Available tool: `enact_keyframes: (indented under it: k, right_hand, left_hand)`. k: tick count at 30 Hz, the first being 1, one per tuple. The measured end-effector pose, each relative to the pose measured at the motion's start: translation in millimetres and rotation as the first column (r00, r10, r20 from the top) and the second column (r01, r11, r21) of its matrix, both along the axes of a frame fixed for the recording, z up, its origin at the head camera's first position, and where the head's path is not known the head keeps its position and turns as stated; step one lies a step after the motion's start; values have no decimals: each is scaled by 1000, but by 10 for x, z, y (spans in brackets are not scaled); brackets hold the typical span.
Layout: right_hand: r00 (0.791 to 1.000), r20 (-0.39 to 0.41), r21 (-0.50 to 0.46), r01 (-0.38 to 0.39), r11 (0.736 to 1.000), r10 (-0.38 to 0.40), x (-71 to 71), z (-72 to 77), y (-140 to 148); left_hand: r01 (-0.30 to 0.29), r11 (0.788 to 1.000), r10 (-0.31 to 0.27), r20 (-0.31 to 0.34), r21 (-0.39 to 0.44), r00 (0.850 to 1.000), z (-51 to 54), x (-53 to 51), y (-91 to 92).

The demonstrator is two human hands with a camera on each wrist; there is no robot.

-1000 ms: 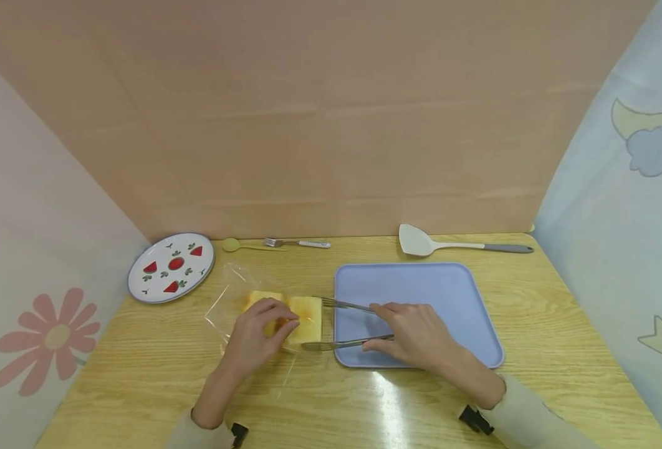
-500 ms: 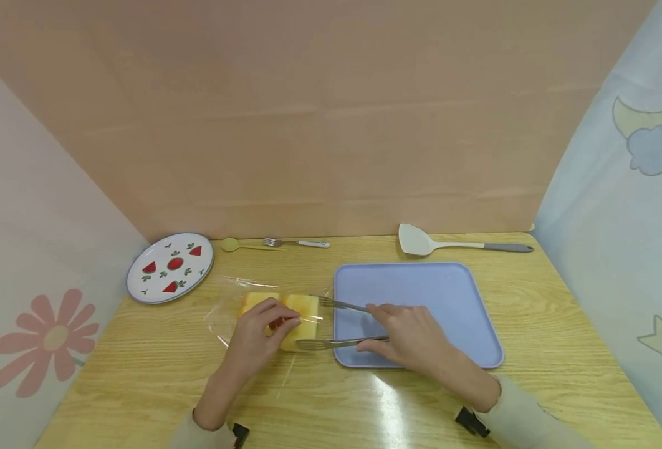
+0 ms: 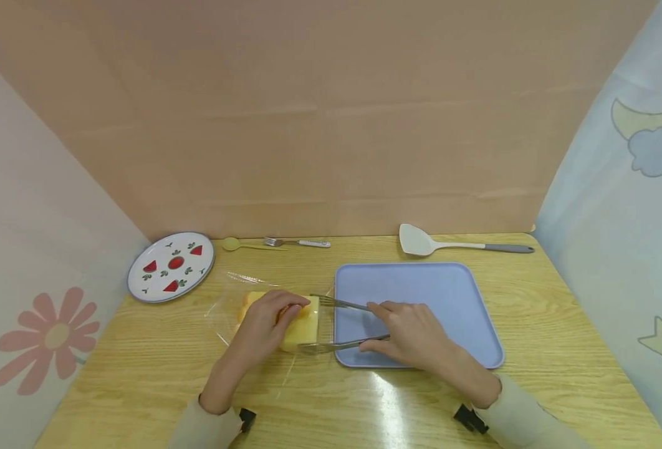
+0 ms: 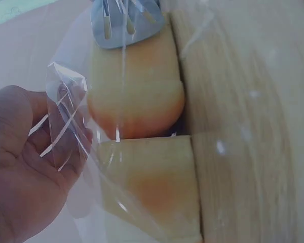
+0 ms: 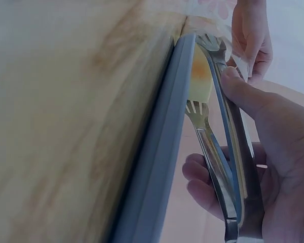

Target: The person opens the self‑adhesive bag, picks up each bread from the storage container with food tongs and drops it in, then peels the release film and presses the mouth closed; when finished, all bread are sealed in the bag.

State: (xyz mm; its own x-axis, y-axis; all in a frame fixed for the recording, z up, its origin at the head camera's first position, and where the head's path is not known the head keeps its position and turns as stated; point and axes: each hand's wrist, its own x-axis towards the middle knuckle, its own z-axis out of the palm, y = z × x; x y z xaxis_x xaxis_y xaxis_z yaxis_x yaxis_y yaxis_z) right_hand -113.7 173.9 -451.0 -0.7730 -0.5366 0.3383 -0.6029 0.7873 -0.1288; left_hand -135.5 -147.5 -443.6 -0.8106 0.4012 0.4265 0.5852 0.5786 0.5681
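Head view: two yellow bread pieces point(image 3: 307, 324) lie in a clear bag point(image 3: 224, 310) just left of the blue tray point(image 3: 415, 284). Behind the tray lies the spatula point(image 3: 415, 241); the fork point(image 3: 311, 244), spoon point(image 3: 232, 244) and plate point(image 3: 159, 282) lie to its back left. The left hand point(image 3: 263, 324), left of the tray, hides the join between the pieces; the left wrist view alone shows the narrow gap there, with the fingers bent behind the film, pinching the bag. The right hand point(image 3: 412, 330), over the tray, holds metal tongs point(image 3: 350, 343) with thumb and fingers apart. The right wrist view adds the thumb on one spread arm and fingers along the other. Whether the tong tips lie inside the bag cannot be told. Compared with half a second earlier, the left hand is nearer the tray; the right hand is almost unmoved.
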Motion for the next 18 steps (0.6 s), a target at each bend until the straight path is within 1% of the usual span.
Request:
enact_keyframes:
  k: [4, 6, 8, 11, 12, 15, 16, 18]
  right_hand:
    - [1000, 16, 10, 18, 1000, -18, 5, 14, 29]
    - [999, 20, 12, 29, 999, -30, 8, 21, 53]
    - [999, 26, 14, 42, 999, -42, 15, 30, 86]
    - [998, 39, 14, 57, 998, -58, 32, 51, 146]
    - [997, 43, 13, 63, 998, -63, 41, 58, 168]
    - [995, 61, 6, 78, 997, -78, 60, 81, 230]
    - [994, 68, 2, 84, 996, -84, 68, 86, 253]
    - [992, 82, -8, 100, 995, -99, 83, 94, 298]
  left_hand:
    - [34, 999, -34, 3, 11, 999, -58, -44, -9]
    - [72, 997, -72, -15, 29, 997, -173, -105, -51]
    - [86, 996, -85, -20, 29, 996, -214, -123, -64]
    - [97, 995, -96, -21, 24, 995, -242, -135, -78]
    - [86, 996, -85, -15, 17, 996, -216, -120, -70]
    - [74, 997, -74, -30, 1, 997, -212, -118, -75]
    - [83, 997, -83, -43, 3, 996, -245, -135, -90]
    - [78, 997, -78, -49, -6, 996, -245, -136, -96]
